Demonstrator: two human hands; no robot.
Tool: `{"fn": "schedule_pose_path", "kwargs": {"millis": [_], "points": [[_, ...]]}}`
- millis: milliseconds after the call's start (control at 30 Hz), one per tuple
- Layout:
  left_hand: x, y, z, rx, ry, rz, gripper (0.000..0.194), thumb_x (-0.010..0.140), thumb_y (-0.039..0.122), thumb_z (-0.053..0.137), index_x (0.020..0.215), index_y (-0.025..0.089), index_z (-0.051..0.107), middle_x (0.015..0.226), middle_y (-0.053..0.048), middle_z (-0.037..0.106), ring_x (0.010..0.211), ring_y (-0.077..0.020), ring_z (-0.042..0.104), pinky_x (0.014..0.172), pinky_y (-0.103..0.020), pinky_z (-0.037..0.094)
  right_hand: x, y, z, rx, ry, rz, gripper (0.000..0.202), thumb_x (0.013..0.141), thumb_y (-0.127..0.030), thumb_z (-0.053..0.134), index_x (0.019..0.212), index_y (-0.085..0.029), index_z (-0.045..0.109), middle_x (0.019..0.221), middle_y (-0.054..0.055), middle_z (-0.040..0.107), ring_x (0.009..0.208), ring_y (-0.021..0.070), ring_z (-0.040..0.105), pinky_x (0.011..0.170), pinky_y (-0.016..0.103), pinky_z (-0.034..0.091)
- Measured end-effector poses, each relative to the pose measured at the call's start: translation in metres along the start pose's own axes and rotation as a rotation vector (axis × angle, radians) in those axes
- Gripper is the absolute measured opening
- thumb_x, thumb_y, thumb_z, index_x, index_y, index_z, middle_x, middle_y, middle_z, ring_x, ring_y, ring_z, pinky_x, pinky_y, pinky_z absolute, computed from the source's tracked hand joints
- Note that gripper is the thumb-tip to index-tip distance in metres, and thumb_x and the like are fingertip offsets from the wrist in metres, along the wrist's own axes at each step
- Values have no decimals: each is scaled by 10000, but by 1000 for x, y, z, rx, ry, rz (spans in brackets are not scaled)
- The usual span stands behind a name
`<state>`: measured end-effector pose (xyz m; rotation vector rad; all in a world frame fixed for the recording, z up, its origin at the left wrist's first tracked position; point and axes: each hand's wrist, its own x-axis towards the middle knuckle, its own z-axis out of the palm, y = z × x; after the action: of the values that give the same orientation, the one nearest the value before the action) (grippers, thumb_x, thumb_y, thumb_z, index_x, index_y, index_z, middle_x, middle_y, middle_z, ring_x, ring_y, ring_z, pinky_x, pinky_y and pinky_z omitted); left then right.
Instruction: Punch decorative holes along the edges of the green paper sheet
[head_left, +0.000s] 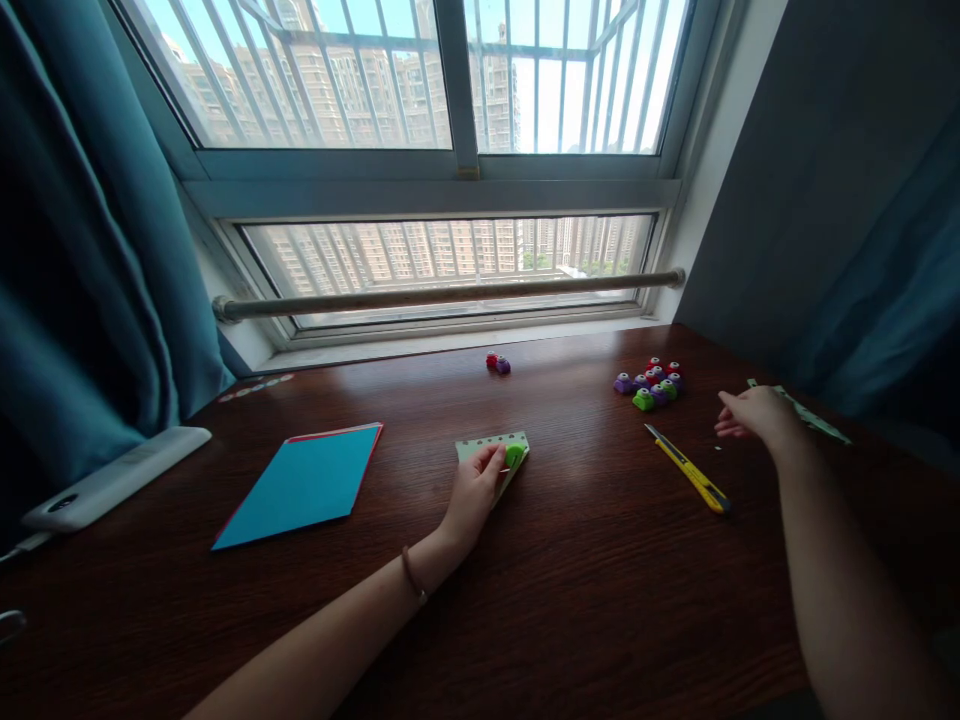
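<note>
Near the middle of the table, my left hand (pixel 478 485) is closed in a pinch around a small bright green rounded piece (pixel 514 456). Under that hand lies a pale green paper (pixel 491 441) with a row of dark dots along its far edge; my fingers cover much of it. On the right, my right hand (pixel 752 412) hovers with loosely bent fingers, thumb apart, nothing visible in it. A tiny white scrap (pixel 718 448) sits below its fingers, and a pale green strip (pixel 817 420) lies behind the wrist. Closest on its left is a yellow utility knife (pixel 688 470).
A cluster of small red, purple and green eyed toys (pixel 651 383) stands at the back right; a red and purple pair (pixel 498 363) is near the window. Blue sheets (pixel 304 487) and a white power strip-like device (pixel 116 480) lie left. A metal bar (pixel 450 297) crosses the window.
</note>
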<state>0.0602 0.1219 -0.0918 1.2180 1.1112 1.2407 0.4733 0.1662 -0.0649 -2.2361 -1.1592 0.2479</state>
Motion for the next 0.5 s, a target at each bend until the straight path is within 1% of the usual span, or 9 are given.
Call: {"fn": "schedule_pose_path", "kwargs": {"millis": [100, 133, 167, 233, 300, 367, 433, 467, 500], "points": [[0, 1, 1, 4, 18, -3, 458, 639, 551, 630, 846, 144, 665, 846, -76, 662, 766, -217, 597, 664, -287, 469, 1, 2, 8, -59, -163, 116, 283, 739, -273, 560, 524, -93, 591, 476, 140, 565, 464, 209, 577, 456, 300, 476], [-1, 1, 1, 6, 22, -5, 459, 634, 551, 635, 847, 145, 665, 845, -76, 662, 764, -218, 598, 663, -288, 469, 1, 2, 8, -97, -152, 154, 261, 735, -271, 562, 557, -86, 607, 517, 160, 579, 510, 233, 592, 484, 330, 483], [-1, 2, 1, 8, 24, -8, 460, 630, 551, 638, 847, 146, 666, 845, -76, 663, 764, -219, 598, 663, -289, 470, 0, 2, 7, -149, -95, 181, 241, 734, -264, 556, 603, -73, 623, 577, 191, 594, 576, 266, 606, 523, 366, 486], [-1, 4, 2, 12, 26, -10, 462, 625, 554, 641, 842, 146, 668, 845, -77, 664, 765, -220, 599, 665, -291, 471, 0, -1, 3, -241, 103, 154, 239, 742, -255, 534, 711, -45, 644, 713, 251, 604, 719, 335, 606, 602, 431, 471], [-2, 5, 2, 11, 26, -9, 466, 624, 555, 641, 838, 143, 669, 843, -76, 664, 770, -223, 599, 670, -292, 471, -5, -10, 1, -262, 260, 38, 274, 774, -272, 495, 801, -46, 648, 799, 260, 605, 805, 361, 587, 659, 453, 450], [-3, 7, 2, 9, 17, -4, 463, 626, 550, 643, 840, 140, 672, 848, -76, 665, 782, -227, 599, 679, -295, 473, -17, -29, 6, -136, 279, -143, 288, 812, -294, 449, 854, -85, 642, 824, 209, 621, 817, 318, 589, 699, 414, 448], [-4, 7, 3, 12, -11, -2, 448, 634, 532, 648, 852, 142, 676, 865, -80, 666, 801, -233, 599, 691, -299, 474, -42, -56, 20, 73, 197, -343, 282, 836, -309, 425, 872, -119, 630, 841, 151, 632, 799, 247, 592, 725, 344, 449], [-4, 7, 3, 17, -34, -5, 437, 640, 519, 650, 864, 145, 678, 872, -82, 667, 805, -235, 600, 695, -302, 475, -60, -70, 29, 184, 117, -458, 281, 844, -322, 421, 860, -131, 626, 842, 124, 634, 786, 220, 591, 728, 314, 450], [-5, 7, 3, 23, -65, -9, 425, 650, 504, 650, 880, 148, 678, 877, -84, 667, 806, -236, 601, 699, -307, 477, -80, -85, 39, 279, -12, -586, 282, 854, -337, 415, 855, -142, 619, 837, 101, 633, 774, 199, 589, 719, 293, 451]]}}
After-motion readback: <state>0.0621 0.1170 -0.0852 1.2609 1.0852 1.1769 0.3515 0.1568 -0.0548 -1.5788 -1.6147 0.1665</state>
